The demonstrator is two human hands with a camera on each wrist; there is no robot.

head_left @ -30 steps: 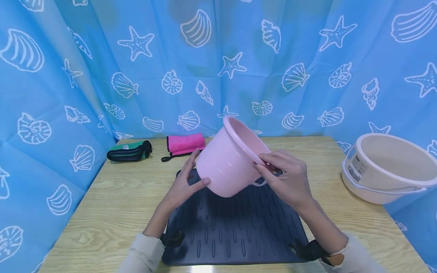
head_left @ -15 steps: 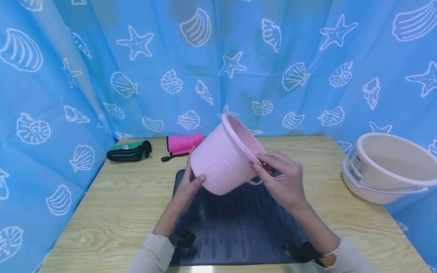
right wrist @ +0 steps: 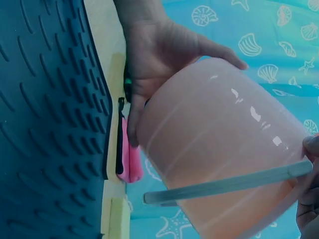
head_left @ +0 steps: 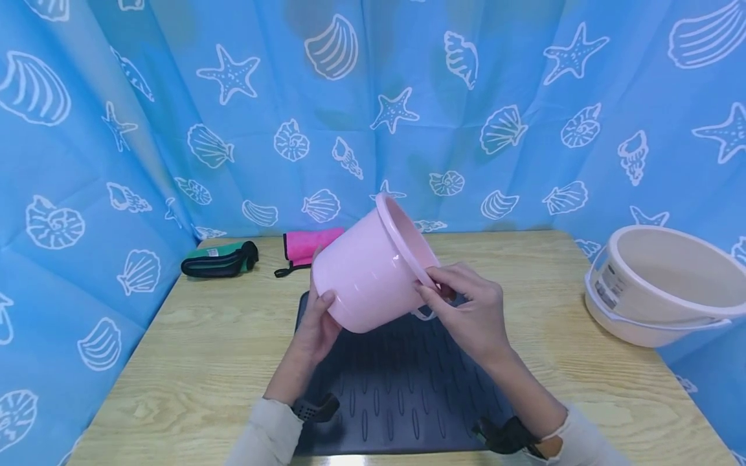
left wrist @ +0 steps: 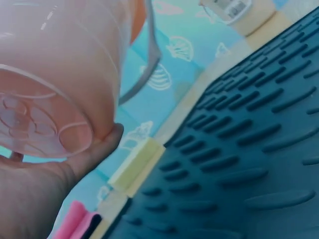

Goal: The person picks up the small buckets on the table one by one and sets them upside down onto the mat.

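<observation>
A pale pink bucket [head_left: 373,272] is tilted in the air above the black ridged mat [head_left: 402,395], its mouth facing up and right. The left hand [head_left: 317,323] holds its base, thumb on the near side; in the left wrist view the palm lies under the bucket's bottom [left wrist: 40,119]. At the rim, the right hand [head_left: 472,310] pinches the edge between thumb and fingers. The bucket's pale handle [right wrist: 229,184] hangs loose below. Some fingers of the left hand are hidden behind the bucket in the head view.
A pink cloth [head_left: 311,246] and a folded green cloth with black edging [head_left: 220,259] lie at the table's back left. Partly behind the mat is a yellow-green block [left wrist: 137,167]. A cream bucket [head_left: 664,291] stands at the right edge. Blue shell-patterned curtain [head_left: 373,116] encloses the table.
The pink bucket has shifted left and tipped a little further onto its side. The right hand moved left with it, while the left hand came closer around the base.
</observation>
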